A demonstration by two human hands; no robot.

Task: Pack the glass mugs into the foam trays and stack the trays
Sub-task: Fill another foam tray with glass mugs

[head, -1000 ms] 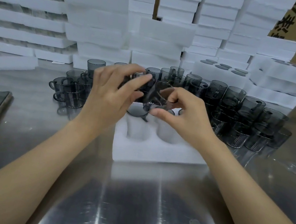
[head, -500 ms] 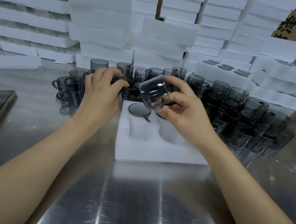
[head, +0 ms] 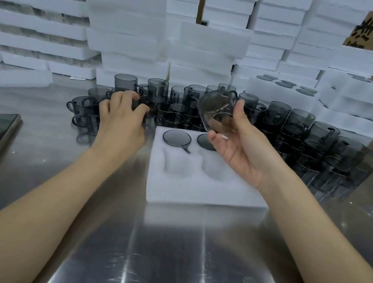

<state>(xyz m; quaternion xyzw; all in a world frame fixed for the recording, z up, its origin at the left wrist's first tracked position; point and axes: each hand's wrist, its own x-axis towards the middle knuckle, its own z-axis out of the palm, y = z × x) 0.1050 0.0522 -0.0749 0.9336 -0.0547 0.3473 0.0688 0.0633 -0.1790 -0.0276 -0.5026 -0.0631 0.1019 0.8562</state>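
The right hand (head: 238,153) grips a tilted glass mug (head: 216,112) between thumb and fingers, the mug at 11 o'clock from its palm, above the foam tray (head: 198,190) at its 12 o'clock edge. At 10 o'clock from the tray, the left hand (head: 122,118) curls over the loose mugs (head: 156,90); whether it grips one I cannot tell

The smoky glass mug (head: 216,114) you hold hangs tilted above the far right pocket of the white foam tray (head: 198,190). Each of the tray's two far pockets holds a seated mug (head: 177,138). More loose mugs (head: 300,135) crowd the surface (head: 167,245) behind.
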